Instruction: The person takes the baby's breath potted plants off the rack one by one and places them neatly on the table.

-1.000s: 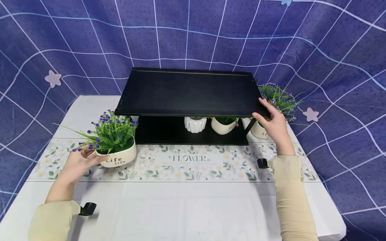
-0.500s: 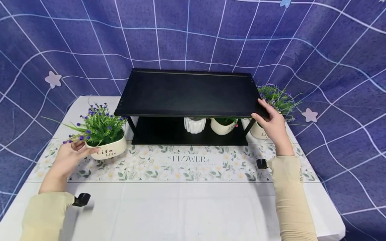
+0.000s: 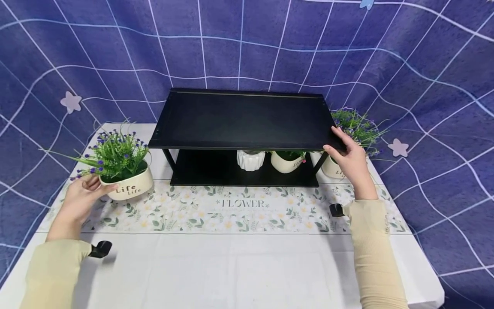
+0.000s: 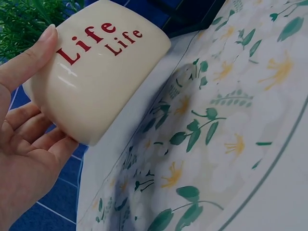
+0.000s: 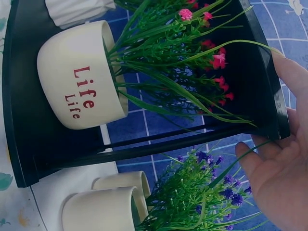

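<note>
Off the left end of the black two-tier shelf (image 3: 243, 120), my left hand (image 3: 79, 199) grips a cream "Life" flowerpot (image 3: 131, 185) planted with purple flowers. In the left wrist view the thumb lies over the pot's front near the rim, with the other fingers behind and beneath; a shadow falls on the cloth below the tilted-looking pot. My right hand (image 3: 352, 165) holds the front right corner of the shelf's top board, thumb and fingers around its edge. Under that board stands another cream flowerpot (image 5: 77, 77) with pink flowers, close to this hand.
A white ribbed pot (image 3: 251, 161) shares the lower board with the pink-flowered one. Beyond the shelf's right end are two cream pots (image 5: 98, 211) with purple flowers. A floral band (image 3: 239, 214) crosses the white tablecloth (image 3: 239, 270), and a blue curtain (image 3: 239, 43) hangs behind.
My left hand has carried the purple-flowered pot leftward and slightly back, away from the shelf's left end, uncovering its left post. My right hand stays at the shelf corner.
</note>
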`<action>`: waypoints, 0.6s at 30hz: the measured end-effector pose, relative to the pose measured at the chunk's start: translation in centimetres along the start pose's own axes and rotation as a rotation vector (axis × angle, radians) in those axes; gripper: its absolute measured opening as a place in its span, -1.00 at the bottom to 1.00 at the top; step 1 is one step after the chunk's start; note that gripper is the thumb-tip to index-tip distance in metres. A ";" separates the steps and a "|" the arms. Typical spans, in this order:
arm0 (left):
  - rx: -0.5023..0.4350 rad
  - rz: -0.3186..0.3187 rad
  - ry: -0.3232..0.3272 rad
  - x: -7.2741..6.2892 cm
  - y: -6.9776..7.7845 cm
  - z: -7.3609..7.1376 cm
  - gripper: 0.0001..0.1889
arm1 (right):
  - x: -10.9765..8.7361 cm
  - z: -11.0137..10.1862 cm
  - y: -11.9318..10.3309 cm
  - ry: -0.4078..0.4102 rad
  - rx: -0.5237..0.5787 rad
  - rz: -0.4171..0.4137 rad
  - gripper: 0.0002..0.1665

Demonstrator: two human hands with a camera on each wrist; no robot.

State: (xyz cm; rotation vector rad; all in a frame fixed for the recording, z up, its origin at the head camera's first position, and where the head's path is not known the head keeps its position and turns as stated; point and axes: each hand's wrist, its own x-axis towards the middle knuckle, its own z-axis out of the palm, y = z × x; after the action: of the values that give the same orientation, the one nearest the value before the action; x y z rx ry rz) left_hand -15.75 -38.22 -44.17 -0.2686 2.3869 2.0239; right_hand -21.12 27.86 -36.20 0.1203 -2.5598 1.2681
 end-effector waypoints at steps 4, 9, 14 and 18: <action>-0.069 0.030 -0.018 0.6 0.2 0.1 -0.35 | -0.1 -0.3 0.1 0.006 -0.002 0.009 -0.29; -0.176 0.122 -0.041 1.3 -0.1 -0.1 -0.75 | -0.1 -0.2 0.1 -0.002 0.011 0.008 -0.28; -0.164 0.084 -0.069 2.1 -0.7 -0.3 -0.17 | 0.1 -0.1 0.0 -0.006 0.011 0.007 -0.28; -0.132 0.030 -0.082 2.5 -1.3 -0.3 -0.01 | 0.0 0.0 0.0 -0.004 0.021 0.007 -0.29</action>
State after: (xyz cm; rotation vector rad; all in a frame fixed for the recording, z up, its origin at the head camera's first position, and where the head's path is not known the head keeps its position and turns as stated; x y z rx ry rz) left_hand -18.05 -39.03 -45.64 -0.1476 2.2283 2.1641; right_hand -21.14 27.87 -36.18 0.1187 -2.5532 1.2986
